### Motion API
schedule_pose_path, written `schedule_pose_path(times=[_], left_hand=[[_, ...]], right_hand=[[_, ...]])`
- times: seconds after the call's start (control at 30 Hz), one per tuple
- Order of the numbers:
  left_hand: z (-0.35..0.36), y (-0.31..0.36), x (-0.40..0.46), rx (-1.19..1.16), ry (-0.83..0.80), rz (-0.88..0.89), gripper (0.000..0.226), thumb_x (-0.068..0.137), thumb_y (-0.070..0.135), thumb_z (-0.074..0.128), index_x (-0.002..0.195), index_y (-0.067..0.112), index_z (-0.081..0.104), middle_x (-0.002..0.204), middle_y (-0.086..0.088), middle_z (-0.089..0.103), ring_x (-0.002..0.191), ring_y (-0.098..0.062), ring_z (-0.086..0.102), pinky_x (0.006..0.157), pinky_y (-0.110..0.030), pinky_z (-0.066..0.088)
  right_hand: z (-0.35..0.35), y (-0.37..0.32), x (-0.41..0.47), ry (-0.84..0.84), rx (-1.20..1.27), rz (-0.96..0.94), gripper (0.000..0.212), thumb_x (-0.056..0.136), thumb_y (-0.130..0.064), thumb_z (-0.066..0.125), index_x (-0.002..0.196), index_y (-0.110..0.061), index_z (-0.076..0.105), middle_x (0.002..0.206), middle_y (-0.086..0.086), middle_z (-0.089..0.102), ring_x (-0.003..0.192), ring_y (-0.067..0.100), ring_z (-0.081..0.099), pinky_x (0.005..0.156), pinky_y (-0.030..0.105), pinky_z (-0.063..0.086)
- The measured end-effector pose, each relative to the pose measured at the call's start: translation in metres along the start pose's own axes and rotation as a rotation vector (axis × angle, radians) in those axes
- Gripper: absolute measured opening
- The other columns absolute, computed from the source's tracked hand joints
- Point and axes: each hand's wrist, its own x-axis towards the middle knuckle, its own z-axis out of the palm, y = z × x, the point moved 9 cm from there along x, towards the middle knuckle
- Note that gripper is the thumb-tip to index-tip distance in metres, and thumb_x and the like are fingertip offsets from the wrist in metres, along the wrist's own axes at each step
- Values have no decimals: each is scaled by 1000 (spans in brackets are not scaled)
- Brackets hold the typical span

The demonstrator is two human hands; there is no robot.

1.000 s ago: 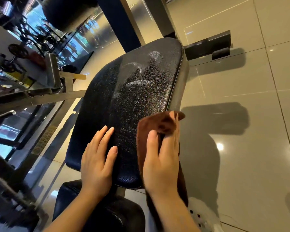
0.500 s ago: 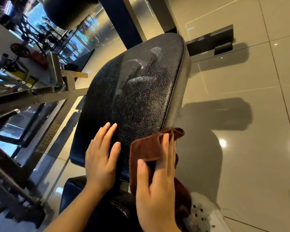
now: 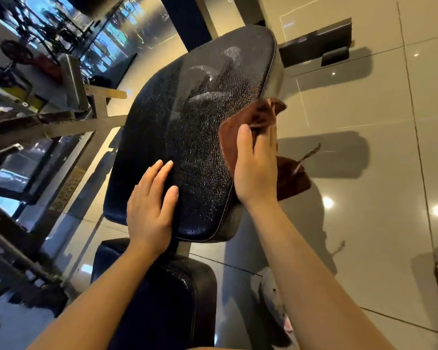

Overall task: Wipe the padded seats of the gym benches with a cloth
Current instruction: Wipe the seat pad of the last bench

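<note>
Lengthwise, bench pad [image 3: 187, 137] points away; cloth [image 3: 228, 137] right.

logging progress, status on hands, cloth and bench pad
Left hand flat on cracked black padded seat. Right hand pressing brown cloth against the pad's right edge. Pale streaks at far end. Nothing in the way.

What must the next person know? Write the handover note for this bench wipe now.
Left hand: flat, fingers straight, resting on the near part of the black padded seat.
Right hand: pressing the brown cloth against the seat's right edge; part of the cloth hangs off the side.
Done: pale wipe streaks show on the far part of the pad.
Left: the near part under the left hand, and the lower pad below it.
</note>
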Motion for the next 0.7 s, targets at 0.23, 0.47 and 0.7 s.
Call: schedule_pose_path(times=[0.23, 0.47, 0.7], left_hand=[[0, -3, 4, 2, 12, 26, 59, 92, 51, 27, 144, 26, 39, 152, 2, 36, 141, -18, 33, 112, -55, 26], [1, -3, 4, 5, 23, 19, 60, 92, 52, 27, 144, 26, 40, 153, 3, 36, 141, -16, 31, 114, -52, 25], [1, -3, 3, 14, 15, 26, 61, 93, 51, 25, 145, 23, 39, 153, 1, 36, 141, -16, 31, 114, -53, 26]], right_hand=[[15, 19, -145, -108, -73, -209, 56, 104, -46, 22, 155, -34, 1, 164, -12, 0, 151, 20, 2, 122, 32, 4], [5, 15, -65, -85, 53, -118, 60, 98, -45, 24, 152, -21, 13, 161, -4, 13, 150, 15, 8, 122, 27, 2], [-2, 17, 1, -30, 90, 13, 58, 98, -37, 26, 148, -10, 31, 156, 7, 29, 145, 15, 21, 119, 21, 8]])
